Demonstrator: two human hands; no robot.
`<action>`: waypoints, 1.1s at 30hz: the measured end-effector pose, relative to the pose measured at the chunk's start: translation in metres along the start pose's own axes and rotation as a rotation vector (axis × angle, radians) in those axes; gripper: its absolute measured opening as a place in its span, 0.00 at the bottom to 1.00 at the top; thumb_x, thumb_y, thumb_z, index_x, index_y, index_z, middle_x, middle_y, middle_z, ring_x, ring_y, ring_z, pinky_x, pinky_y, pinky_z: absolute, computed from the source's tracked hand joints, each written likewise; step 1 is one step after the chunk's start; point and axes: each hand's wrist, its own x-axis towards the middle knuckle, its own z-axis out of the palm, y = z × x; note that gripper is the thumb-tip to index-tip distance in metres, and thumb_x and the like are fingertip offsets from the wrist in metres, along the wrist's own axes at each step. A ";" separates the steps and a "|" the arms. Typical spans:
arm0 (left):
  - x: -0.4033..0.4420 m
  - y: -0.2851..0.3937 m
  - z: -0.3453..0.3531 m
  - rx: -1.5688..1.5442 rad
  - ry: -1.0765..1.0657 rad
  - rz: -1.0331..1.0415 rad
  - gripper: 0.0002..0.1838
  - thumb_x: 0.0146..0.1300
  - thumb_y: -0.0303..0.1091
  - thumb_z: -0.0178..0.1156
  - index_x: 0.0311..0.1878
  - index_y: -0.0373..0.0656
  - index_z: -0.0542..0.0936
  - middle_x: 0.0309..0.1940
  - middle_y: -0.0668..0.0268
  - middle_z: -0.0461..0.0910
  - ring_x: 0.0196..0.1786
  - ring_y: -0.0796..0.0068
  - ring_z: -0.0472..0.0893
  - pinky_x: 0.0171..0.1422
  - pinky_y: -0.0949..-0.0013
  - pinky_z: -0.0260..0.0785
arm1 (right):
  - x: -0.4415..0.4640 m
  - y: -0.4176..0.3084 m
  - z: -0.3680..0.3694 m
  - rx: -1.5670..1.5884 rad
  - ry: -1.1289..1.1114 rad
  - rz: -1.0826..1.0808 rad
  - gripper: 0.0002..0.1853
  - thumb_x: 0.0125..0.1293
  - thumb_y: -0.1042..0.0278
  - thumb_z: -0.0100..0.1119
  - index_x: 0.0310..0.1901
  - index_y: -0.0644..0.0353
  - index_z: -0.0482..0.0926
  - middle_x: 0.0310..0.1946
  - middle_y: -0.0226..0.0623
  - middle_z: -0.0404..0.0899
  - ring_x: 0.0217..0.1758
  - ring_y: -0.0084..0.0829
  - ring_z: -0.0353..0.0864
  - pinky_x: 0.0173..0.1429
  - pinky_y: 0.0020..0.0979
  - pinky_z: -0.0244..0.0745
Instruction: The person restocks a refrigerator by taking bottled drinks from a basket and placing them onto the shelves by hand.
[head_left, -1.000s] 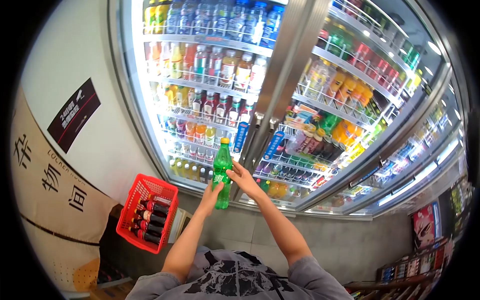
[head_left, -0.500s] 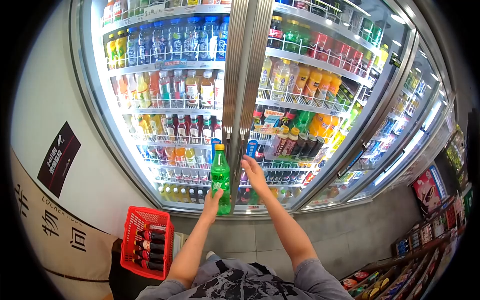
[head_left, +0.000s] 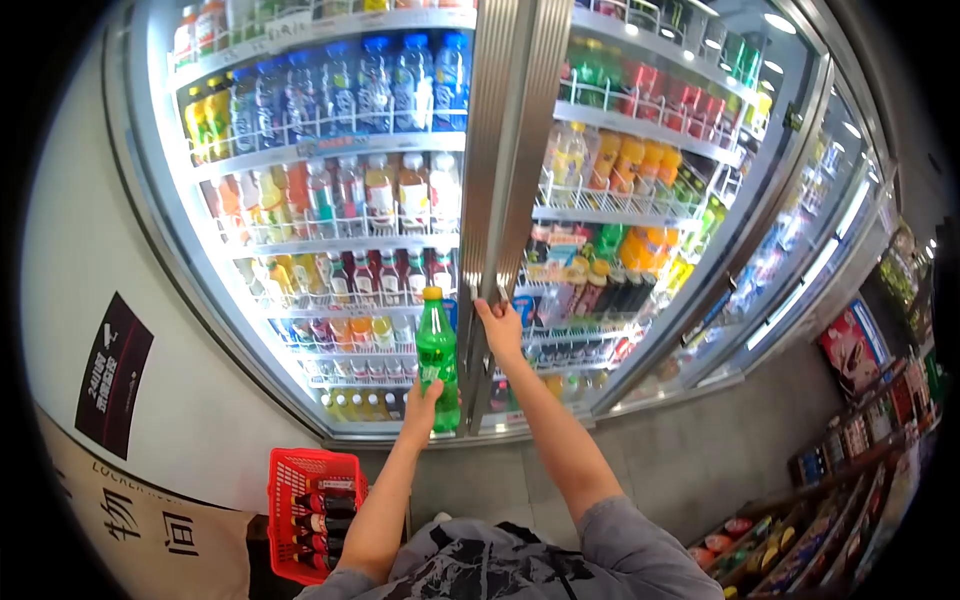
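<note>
My left hand [head_left: 424, 408] is wrapped round the lower part of a green bottle [head_left: 436, 345] with a yellow cap, held upright before the fridge doors. To its right, my right hand [head_left: 499, 325] is raised at the metal door handle [head_left: 507, 286], with its fingers bent at the handle. Both glass doors look closed, with rows of drinks behind them. Whether the fingers are fully closed round the handle is hard to tell.
A red basket [head_left: 318, 461] holding several dark bottles stands at the lower left beside the white wall [head_left: 75, 225]. More fridge doors run off to the right. Snack shelves [head_left: 800, 520] stand at the lower right, on a grey tiled floor [head_left: 655, 455].
My right hand has left the green bottle and moved up to the door handle. My left hand keeps the bottle. The view has shifted, with the fridge doors now nearer.
</note>
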 end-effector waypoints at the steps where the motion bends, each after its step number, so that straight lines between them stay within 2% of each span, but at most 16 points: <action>1: 0.002 0.002 0.000 -0.005 -0.036 0.013 0.20 0.71 0.44 0.56 0.57 0.39 0.72 0.38 0.58 0.83 0.37 0.68 0.84 0.41 0.65 0.77 | -0.004 -0.008 -0.001 -0.033 0.027 -0.017 0.32 0.57 0.37 0.70 0.25 0.56 0.63 0.21 0.30 0.67 0.26 0.26 0.64 0.33 0.32 0.64; 4: 0.010 -0.002 0.002 -0.063 -0.083 -0.025 0.19 0.71 0.43 0.55 0.56 0.39 0.72 0.38 0.58 0.83 0.36 0.68 0.84 0.41 0.66 0.77 | -0.005 -0.004 0.006 -0.056 0.119 -0.029 0.35 0.52 0.31 0.70 0.25 0.59 0.66 0.18 0.34 0.69 0.25 0.34 0.68 0.34 0.37 0.67; 6: 0.010 -0.003 0.006 -0.069 -0.098 -0.048 0.19 0.71 0.42 0.56 0.57 0.39 0.71 0.38 0.58 0.83 0.36 0.68 0.84 0.41 0.66 0.77 | -0.004 0.000 0.010 -0.081 0.163 -0.041 0.36 0.51 0.29 0.70 0.25 0.59 0.68 0.18 0.34 0.68 0.25 0.34 0.70 0.34 0.38 0.67; 9: 0.005 0.001 0.009 0.028 -0.053 0.025 0.21 0.69 0.36 0.57 0.62 0.39 0.69 0.40 0.59 0.82 0.37 0.69 0.83 0.42 0.65 0.78 | -0.004 0.001 0.011 -0.082 0.157 -0.019 0.35 0.50 0.30 0.71 0.25 0.59 0.68 0.18 0.33 0.68 0.24 0.33 0.67 0.32 0.37 0.67; 10: 0.011 -0.011 0.002 0.079 -0.040 0.062 0.23 0.68 0.35 0.58 0.64 0.38 0.69 0.41 0.60 0.82 0.38 0.69 0.83 0.43 0.65 0.78 | -0.004 -0.002 0.010 -0.074 0.120 0.002 0.32 0.54 0.36 0.72 0.27 0.60 0.68 0.20 0.29 0.67 0.26 0.25 0.65 0.33 0.31 0.66; 13: 0.008 -0.027 -0.010 0.025 -0.087 0.024 0.24 0.67 0.38 0.60 0.62 0.39 0.69 0.41 0.60 0.81 0.38 0.69 0.83 0.43 0.65 0.77 | -0.007 -0.003 0.011 -0.053 0.143 0.010 0.31 0.54 0.38 0.73 0.26 0.60 0.68 0.20 0.28 0.65 0.26 0.24 0.64 0.33 0.30 0.65; 15: 0.000 -0.028 -0.015 -0.056 -0.155 0.005 0.25 0.66 0.42 0.61 0.61 0.39 0.70 0.40 0.61 0.81 0.38 0.69 0.83 0.43 0.65 0.77 | -0.007 -0.003 0.013 -0.037 0.196 -0.027 0.33 0.52 0.34 0.72 0.26 0.60 0.69 0.19 0.34 0.69 0.25 0.32 0.67 0.33 0.36 0.67; 16: -0.003 -0.026 -0.015 -0.059 -0.134 -0.005 0.26 0.65 0.46 0.62 0.59 0.39 0.70 0.39 0.61 0.81 0.38 0.69 0.83 0.42 0.66 0.77 | -0.009 -0.003 0.014 -0.046 0.218 -0.002 0.34 0.52 0.33 0.72 0.27 0.62 0.71 0.20 0.35 0.71 0.25 0.33 0.68 0.33 0.36 0.68; 18: -0.008 -0.018 -0.012 -0.043 -0.099 -0.004 0.24 0.67 0.45 0.60 0.58 0.39 0.71 0.38 0.61 0.81 0.37 0.69 0.83 0.41 0.66 0.77 | -0.016 -0.004 0.013 -0.158 0.281 0.052 0.35 0.52 0.32 0.71 0.26 0.63 0.72 0.19 0.36 0.72 0.25 0.33 0.69 0.33 0.37 0.69; 20: -0.008 -0.019 -0.014 -0.025 -0.057 -0.046 0.21 0.68 0.44 0.59 0.56 0.39 0.72 0.37 0.60 0.82 0.36 0.69 0.83 0.40 0.67 0.76 | -0.030 -0.002 0.006 -0.138 0.309 0.048 0.36 0.52 0.32 0.71 0.24 0.64 0.71 0.18 0.36 0.71 0.23 0.32 0.68 0.33 0.38 0.68; 21: -0.007 -0.022 -0.014 -0.029 -0.049 0.005 0.19 0.69 0.42 0.57 0.54 0.38 0.73 0.37 0.60 0.82 0.35 0.70 0.82 0.40 0.67 0.76 | -0.036 -0.003 0.000 -0.130 0.289 0.058 0.35 0.55 0.32 0.69 0.23 0.64 0.71 0.17 0.35 0.70 0.23 0.29 0.66 0.32 0.38 0.68; 22: -0.009 -0.017 -0.010 -0.020 -0.042 -0.020 0.18 0.69 0.42 0.57 0.54 0.39 0.73 0.37 0.61 0.82 0.34 0.71 0.82 0.40 0.68 0.76 | -0.046 -0.009 -0.009 -0.065 0.261 0.034 0.34 0.62 0.34 0.63 0.22 0.64 0.71 0.16 0.34 0.68 0.23 0.28 0.63 0.31 0.38 0.66; 25: -0.012 -0.026 -0.006 -0.082 -0.084 -0.038 0.20 0.69 0.44 0.58 0.55 0.38 0.73 0.37 0.62 0.82 0.35 0.72 0.82 0.40 0.67 0.75 | -0.072 -0.017 -0.030 -0.011 0.211 0.071 0.34 0.71 0.38 0.52 0.21 0.66 0.70 0.15 0.34 0.65 0.24 0.25 0.61 0.30 0.37 0.62; 27: -0.012 -0.030 0.006 0.021 -0.059 0.135 0.23 0.68 0.46 0.59 0.57 0.38 0.73 0.38 0.62 0.82 0.36 0.72 0.82 0.41 0.68 0.75 | -0.086 -0.013 -0.045 0.003 0.204 0.066 0.35 0.73 0.39 0.47 0.21 0.67 0.70 0.15 0.36 0.64 0.24 0.24 0.60 0.30 0.38 0.60; 33: -0.062 -0.013 0.046 -0.080 -0.165 0.070 0.25 0.68 0.49 0.60 0.57 0.38 0.71 0.38 0.61 0.81 0.37 0.71 0.82 0.43 0.67 0.76 | -0.145 -0.024 -0.094 0.024 0.258 0.072 0.33 0.74 0.43 0.48 0.22 0.69 0.67 0.15 0.38 0.60 0.23 0.24 0.60 0.29 0.40 0.60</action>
